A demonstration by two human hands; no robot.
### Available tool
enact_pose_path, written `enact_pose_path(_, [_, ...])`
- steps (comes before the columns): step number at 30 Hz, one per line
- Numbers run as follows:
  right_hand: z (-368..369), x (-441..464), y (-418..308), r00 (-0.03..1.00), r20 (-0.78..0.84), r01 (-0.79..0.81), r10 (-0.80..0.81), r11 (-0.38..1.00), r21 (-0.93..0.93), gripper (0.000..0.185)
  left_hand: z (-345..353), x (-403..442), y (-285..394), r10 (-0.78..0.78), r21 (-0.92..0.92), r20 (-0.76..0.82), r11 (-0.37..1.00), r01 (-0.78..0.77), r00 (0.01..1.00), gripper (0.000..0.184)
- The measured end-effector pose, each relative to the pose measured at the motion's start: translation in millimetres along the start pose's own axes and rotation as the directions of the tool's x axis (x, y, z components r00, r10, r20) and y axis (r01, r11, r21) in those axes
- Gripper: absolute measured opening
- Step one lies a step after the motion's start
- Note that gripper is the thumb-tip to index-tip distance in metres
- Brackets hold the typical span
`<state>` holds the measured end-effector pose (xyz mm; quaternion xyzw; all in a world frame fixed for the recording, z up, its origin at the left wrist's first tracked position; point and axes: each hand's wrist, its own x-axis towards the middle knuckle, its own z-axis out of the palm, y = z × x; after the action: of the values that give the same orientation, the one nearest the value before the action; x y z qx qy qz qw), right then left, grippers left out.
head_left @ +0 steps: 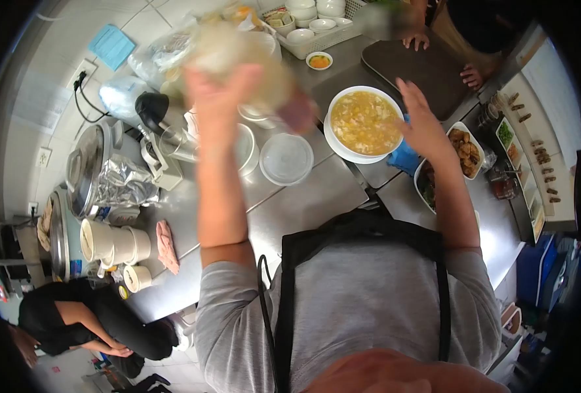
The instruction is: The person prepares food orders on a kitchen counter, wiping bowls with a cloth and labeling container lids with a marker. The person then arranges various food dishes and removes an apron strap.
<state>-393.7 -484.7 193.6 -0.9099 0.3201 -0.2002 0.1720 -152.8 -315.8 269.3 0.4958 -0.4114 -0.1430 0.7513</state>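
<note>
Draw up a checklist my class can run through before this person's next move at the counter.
1. White soup bowl upright on its white plate: ok.
2. Yellow soup below the rim: ok.
3. Right hand open: ok, beside the bowl.
4. Left hand secure on the pale item: cannot tell, motion blur.
5. Brown tray free of other hands: not ok, another person's hands are at its edges.

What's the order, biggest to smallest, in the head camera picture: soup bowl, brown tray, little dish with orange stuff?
1. Brown tray, even partly covered
2. Soup bowl
3. Little dish, clearly the smallest
</note>
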Motion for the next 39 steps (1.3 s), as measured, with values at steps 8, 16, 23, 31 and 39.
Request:
enact_pose_path(8, [109, -3, 128, 0.953, 0.285, -0.041, 0.103, 0.976, -0.213, 0.03, -152, 107, -57, 0.324, 0.365, -0.442, 0.917, -0.162, 0.836, 0.055])
enact_pose_path(16, [96, -26, 74, 0.412, 0.569, -0.764, 0.711, 0.61, -0.21, 0.015, -210, 151, -194, 0.186, 0.512, -0.593, 0.838, 0.189, 0.783, 0.07])
enact_pose_path(23, [153, -71, 51, 0.412, 0.794, -0.828, 0.447, -0.179, 0.531, 0.023, -202, 132, -243, 0.049, 0.449, -0.684, 0.815, 0.367, 0.728, 0.071])
enact_pose_path(31, [165, -58, 7, 0.509, 0.723, -0.511, 0.468, -0.511, 0.691, 0.025, -201, 133, -255, -0.021, 0.467, -0.698, 0.745, 0.476, 0.716, 0.073])
enact_pose_path(39, [184, -37, 14, 0.559, 0.655, -0.423, 0.509, -0.504, 0.753, 0.027, -185, 125, -226, -0.156, 0.423, -0.75, 0.634, 0.647, 0.643, 0.088])
